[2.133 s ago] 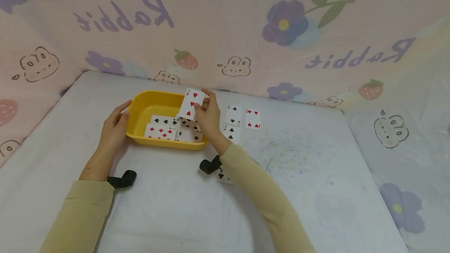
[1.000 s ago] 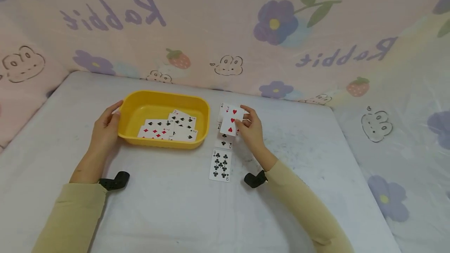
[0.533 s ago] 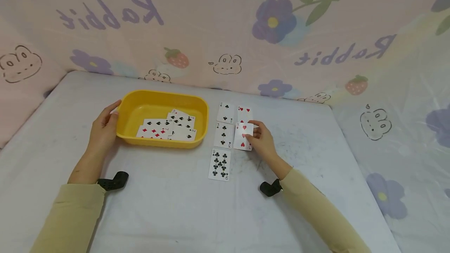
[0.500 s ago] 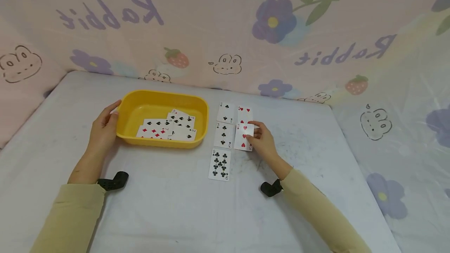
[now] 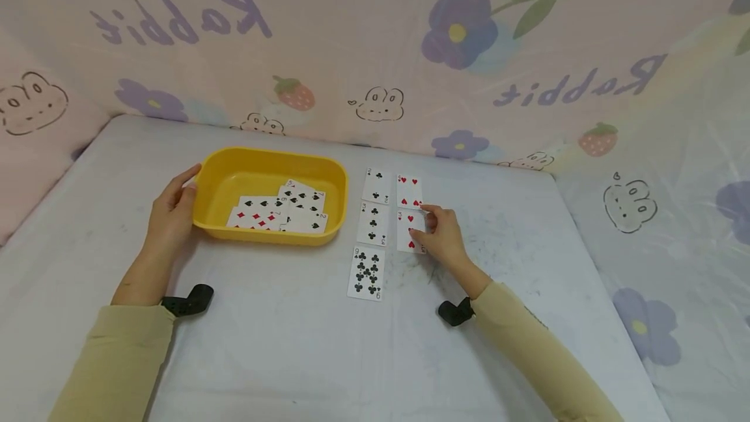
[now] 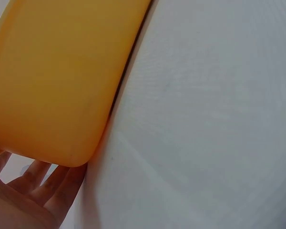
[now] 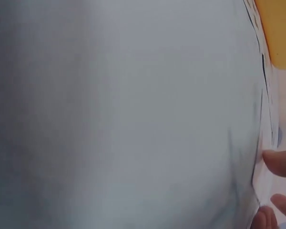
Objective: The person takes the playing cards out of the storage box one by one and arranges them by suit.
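Observation:
My right hand pinches a three of hearts playing card, thumb on its face and a finger at its upper right corner. That card lies close over the table, just below a four of hearts. In the right wrist view, the thumb meets a thin card edge at the right border. My left hand rests against the left end of a yellow plastic basin; in the left wrist view its fingers touch the outer wall, fairly straight. Several face-up cards overlap inside the basin.
Left of the hearts, a column holds a two of clubs, a three of clubs and a nine of clubs. White cloth covers the table. A patterned curtain rises along the back and sides.
The three of hearts has gone from above the basin, rightward over the club cards, then down below the four of hearts. Lately it shifted slightly right, uncovering the four. My left hand stays at the basin.

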Motion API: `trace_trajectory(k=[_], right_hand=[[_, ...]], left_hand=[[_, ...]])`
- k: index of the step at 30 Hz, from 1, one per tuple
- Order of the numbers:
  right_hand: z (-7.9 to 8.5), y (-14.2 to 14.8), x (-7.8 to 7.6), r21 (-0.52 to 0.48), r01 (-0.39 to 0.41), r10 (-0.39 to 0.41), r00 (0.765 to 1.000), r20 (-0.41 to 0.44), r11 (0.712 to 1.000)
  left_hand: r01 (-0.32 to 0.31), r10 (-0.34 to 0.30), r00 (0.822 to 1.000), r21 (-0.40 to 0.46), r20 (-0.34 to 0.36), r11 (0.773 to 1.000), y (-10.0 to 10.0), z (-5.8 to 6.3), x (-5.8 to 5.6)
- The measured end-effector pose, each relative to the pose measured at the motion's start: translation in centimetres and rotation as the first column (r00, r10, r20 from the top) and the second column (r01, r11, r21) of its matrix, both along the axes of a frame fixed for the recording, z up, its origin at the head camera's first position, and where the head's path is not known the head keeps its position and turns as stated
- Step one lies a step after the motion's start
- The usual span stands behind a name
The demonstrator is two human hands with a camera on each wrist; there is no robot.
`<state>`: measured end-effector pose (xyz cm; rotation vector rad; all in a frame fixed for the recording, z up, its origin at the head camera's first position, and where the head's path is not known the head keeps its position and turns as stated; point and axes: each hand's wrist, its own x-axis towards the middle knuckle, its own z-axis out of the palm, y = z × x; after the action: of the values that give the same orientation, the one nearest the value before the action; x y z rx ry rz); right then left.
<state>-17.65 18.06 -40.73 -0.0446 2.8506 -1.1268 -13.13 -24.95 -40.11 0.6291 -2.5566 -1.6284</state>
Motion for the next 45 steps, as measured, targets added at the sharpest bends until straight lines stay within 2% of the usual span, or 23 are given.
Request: trace_trajectory(k=[5, 9, 14, 16, 19, 23, 29, 32, 36, 42, 45], right_hand=[[0.3, -1.1, -0.5, -0.041, 0.022, -0.023, 0.999, -0.03, 0.999], [0.6, -2.8, -1.1, -0.167, 0.034, -0.048, 0.996, -0.081, 0.985], [1.5, -6.0, -1.8, -0.362, 0.04, -0.08, 0.992, -0.095, 0.931], [2.0, -7.4, -2.1, -0.411, 0.031, -0.081, 0.991, -0.105, 0.911], [3.0, -9.6, -2.3, -0.46, 0.013, -0.074, 0.991, -0.115, 0.888], [4.2, -12.5, -2.5, -0.514, -0.019, -0.039, 0.994, -0.103, 0.858], [5.0, -16.0, -2.9, -0.588, -0.043, 0.042, 0.999, -0.016, 0.808], [5.1, -17.3, -3.0, -0.578, -0.036, 0.078, 0.996, 0.048, 0.815], [5.0, -19.0, -3.2, -0.513, -0.005, 0.089, 0.986, 0.138, 0.858], [3.7, -20.8, -3.8, -0.407, 0.068, 0.05, 0.961, 0.271, 0.911], [3.1, -21.3, -4.0, -0.358, 0.09, 0.024, 0.953, 0.303, 0.929]], left_hand=[[-0.007, 0.007, 1.0, -0.002, 0.0, 1.0, -0.2, 0.0, 0.1], [-0.011, 0.011, 1.0, -0.004, -0.01, 1.0, -0.4, 0.0, 0.2], [-0.013, 0.013, 1.0, -0.007, -0.009, 1.0, -0.6, 0.0, 0.2], [-0.014, 0.014, 1.0, -0.007, -0.005, 1.0, -0.6, 0.0, 0.2], [-0.015, 0.015, 1.0, -0.006, -0.003, 1.0, -0.6, 0.0, 0.3], [-0.01, 0.01, 0.999, -0.007, -0.034, 1.0, -0.6, 0.0, 0.3], [0.002, -0.002, 0.999, -0.006, -0.051, 1.0, -0.6, 0.0, 0.3], [-0.001, 0.001, 0.999, -0.004, -0.043, 1.0, -0.4, 0.1, 0.3], [0.001, -0.001, 0.999, -0.007, -0.046, 1.0, -0.2, 0.2, 0.2], [0.003, -0.003, 0.999, 0.0, -0.047, 1.0, -0.1, 0.2, 0.3], [0.006, -0.006, 0.999, -0.003, -0.05, 1.0, -0.1, 0.2, 0.4]])
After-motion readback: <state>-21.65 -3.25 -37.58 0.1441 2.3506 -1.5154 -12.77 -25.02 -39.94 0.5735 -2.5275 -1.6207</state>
